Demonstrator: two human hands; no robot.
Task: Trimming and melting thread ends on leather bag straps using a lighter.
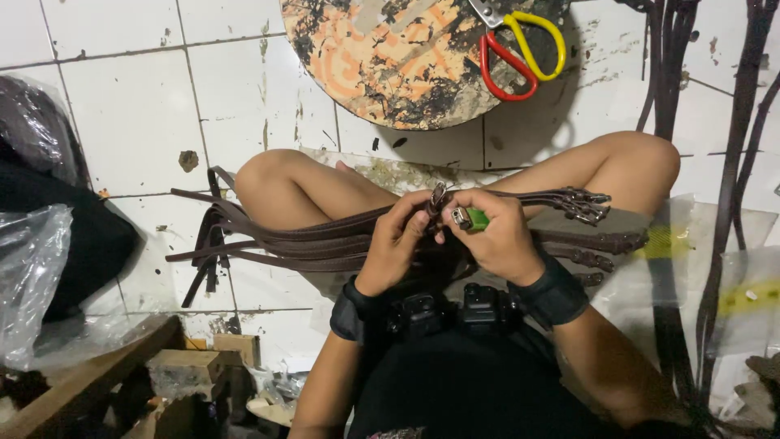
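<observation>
Fingers (pixel 413 221) of the left hand (pixel 396 248) were bent and pressed together, pinching the end of a dark brown leather strap (pixel 436 199) near the middle of the lap. Close beside it, the right hand (pixel 497 240) was curled shut around a small green lighter with a silver metal top (pixel 470 218). The lighter's top sat right next to the strap end, almost touching it.

More dark brown leather straps (pixel 276 240) lay in a bundle across the person's bare crossed legs. Their loose ends hung off the knee on the left side, and their silver metal clips (pixel 587 205) rested on the other knee. Both wrists wore black bands.

On the white tiled floor (pixel 130 122) in front of the legs stood a round board stained orange and black (pixel 390 61). Scissors with one red handle and one yellow handle (pixel 520 49) lay on its edge. Long brown straps (pixel 666 73) hung down at the right side. A crinkly clear plastic bag (pixel 32 276) sat at the left, near some wooden pieces (pixel 97 382).
</observation>
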